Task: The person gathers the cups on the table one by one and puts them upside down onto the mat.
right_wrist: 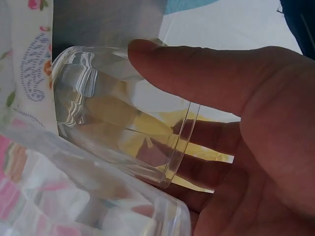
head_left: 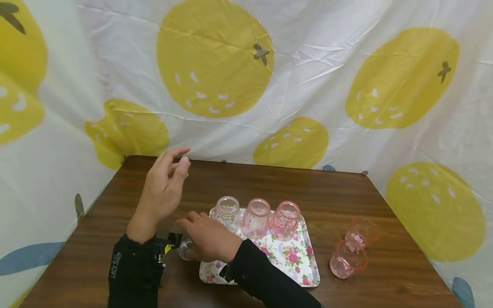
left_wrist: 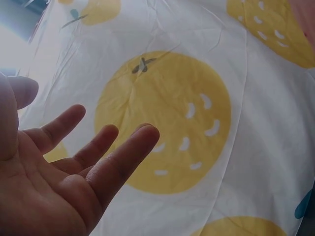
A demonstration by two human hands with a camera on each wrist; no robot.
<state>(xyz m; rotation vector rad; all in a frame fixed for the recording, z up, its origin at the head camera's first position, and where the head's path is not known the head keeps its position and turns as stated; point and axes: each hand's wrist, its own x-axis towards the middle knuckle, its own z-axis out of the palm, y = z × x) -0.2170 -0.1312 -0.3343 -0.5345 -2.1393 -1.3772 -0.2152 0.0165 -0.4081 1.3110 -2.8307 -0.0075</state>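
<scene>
A clear glass point(head_left: 185, 250) stands beside the left edge of a floral tray point(head_left: 215, 277). My right hand point(head_left: 211, 239) grips it; in the right wrist view the thumb lies on one side of the glass point(right_wrist: 123, 113) and the fingers on the other. Three glasses sit upside down in a row on the tray: a clear one point(head_left: 228, 209), a pale pink one point(head_left: 256, 220) and a deeper pink one point(head_left: 286, 222). Raised above the table to the left, my left hand point(head_left: 163, 188) holds nothing, its fingers loosely bent in the left wrist view.
Two pink-rimmed glasses, a nearer one point(head_left: 342, 265) and a farther one point(head_left: 355, 240), stand upright on the brown table point(head_left: 346, 192) right of the tray. A white cloth point(head_left: 308, 77) with yellow fruit prints hangs behind and around the table.
</scene>
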